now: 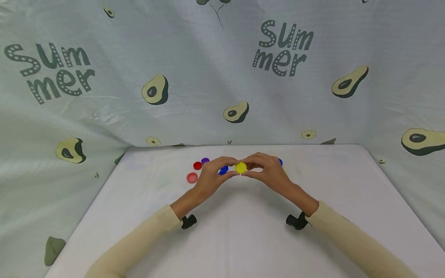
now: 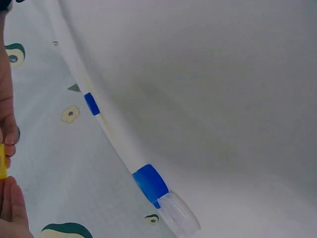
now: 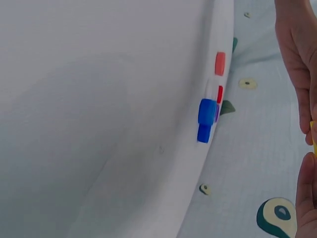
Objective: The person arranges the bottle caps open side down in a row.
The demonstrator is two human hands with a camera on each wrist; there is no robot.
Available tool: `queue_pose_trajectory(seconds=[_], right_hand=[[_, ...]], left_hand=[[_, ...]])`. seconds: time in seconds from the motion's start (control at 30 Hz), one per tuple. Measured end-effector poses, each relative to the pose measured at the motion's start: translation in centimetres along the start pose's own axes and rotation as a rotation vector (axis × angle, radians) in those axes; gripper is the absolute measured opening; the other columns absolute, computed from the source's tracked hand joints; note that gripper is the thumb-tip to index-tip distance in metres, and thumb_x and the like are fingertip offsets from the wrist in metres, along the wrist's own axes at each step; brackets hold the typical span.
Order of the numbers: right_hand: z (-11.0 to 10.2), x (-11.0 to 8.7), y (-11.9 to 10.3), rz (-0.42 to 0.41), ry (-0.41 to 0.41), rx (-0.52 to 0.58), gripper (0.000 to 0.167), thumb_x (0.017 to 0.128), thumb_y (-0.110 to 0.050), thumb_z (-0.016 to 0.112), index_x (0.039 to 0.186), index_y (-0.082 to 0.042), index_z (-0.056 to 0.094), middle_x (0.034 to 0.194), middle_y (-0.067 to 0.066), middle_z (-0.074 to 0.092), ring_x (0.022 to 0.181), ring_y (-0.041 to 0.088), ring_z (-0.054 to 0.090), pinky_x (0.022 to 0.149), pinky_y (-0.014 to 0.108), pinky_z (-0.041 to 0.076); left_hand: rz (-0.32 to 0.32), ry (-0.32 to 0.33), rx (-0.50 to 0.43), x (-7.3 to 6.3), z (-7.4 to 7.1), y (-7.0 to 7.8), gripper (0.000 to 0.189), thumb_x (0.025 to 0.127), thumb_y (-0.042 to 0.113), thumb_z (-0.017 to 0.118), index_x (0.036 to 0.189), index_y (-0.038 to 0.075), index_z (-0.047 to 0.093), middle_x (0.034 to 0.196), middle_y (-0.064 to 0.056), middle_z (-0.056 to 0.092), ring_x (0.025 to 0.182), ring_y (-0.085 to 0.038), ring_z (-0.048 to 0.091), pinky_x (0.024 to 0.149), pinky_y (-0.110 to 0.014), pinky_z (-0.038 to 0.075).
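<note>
Both hands meet over the far middle of the table in the head view, with a small round yellow cap (image 1: 240,167) between them. My left hand (image 1: 207,177) pinches it from the left, fingers above and thumb below. From the other side, the right hand (image 1: 271,173) holds the cap in the same way. Only a yellow edge shows in each wrist view. Behind the left hand, blue caps (image 1: 223,170) are partly covered. A clear container (image 2: 179,214) with a blue lid (image 2: 150,183) lies on the table in the left wrist view.
To the left of the hands lie a light red cap (image 1: 192,177), a darker red cap (image 1: 197,165) and a purple cap (image 1: 205,160). Another blue piece (image 1: 280,162) shows behind the right hand. A printed cloth (image 1: 194,77) hangs beyond the white table (image 1: 229,239).
</note>
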State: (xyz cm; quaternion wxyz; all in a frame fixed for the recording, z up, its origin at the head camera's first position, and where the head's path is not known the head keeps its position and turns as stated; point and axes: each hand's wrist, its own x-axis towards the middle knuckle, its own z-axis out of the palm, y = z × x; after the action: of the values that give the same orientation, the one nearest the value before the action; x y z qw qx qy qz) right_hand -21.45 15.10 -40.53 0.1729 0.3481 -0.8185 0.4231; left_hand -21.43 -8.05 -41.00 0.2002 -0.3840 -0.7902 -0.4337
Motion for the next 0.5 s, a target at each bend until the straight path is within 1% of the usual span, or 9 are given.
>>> queue_pose_trajectory(seconds=[0.17,0.4,0.5], right_hand=[[-1.2,-0.9,0.1,-0.01,0.03,-0.045,0.043,0.074,-0.006,0.09,0.114,-0.009,0.076,0.104,0.0,0.072,0.088,0.012,0.07,0.082,0.024,0.06],[-3.0,-2.6,0.5,0.018,0.045,-0.12,0.045,0.071,-0.005,0.091,0.113,-0.009,0.075,0.104,0.0,0.072,0.087,0.012,0.07,0.081,0.025,0.06],[-3.7,-3.5,0.9,0.01,0.054,-0.141,0.045,0.07,-0.005,0.091,0.112,-0.008,0.075,0.103,0.0,0.073,0.085,0.013,0.07,0.079,0.023,0.06]], left_hand=[[0.004,-0.016,-0.047,0.5,1.3,-0.1,0.037,0.086,0.007,0.08,0.122,0.006,0.073,0.118,-0.006,0.075,0.114,-0.018,0.069,0.095,-0.026,0.055],[-0.011,-0.065,-0.092,1.1,3.5,0.4,0.039,0.088,0.007,0.079,0.126,0.008,0.072,0.121,-0.005,0.074,0.116,-0.016,0.068,0.096,-0.025,0.054],[0.007,-0.085,-0.112,1.4,4.5,0.7,0.039,0.088,0.007,0.078,0.126,0.007,0.071,0.122,-0.006,0.074,0.116,-0.015,0.068,0.097,-0.023,0.053]])
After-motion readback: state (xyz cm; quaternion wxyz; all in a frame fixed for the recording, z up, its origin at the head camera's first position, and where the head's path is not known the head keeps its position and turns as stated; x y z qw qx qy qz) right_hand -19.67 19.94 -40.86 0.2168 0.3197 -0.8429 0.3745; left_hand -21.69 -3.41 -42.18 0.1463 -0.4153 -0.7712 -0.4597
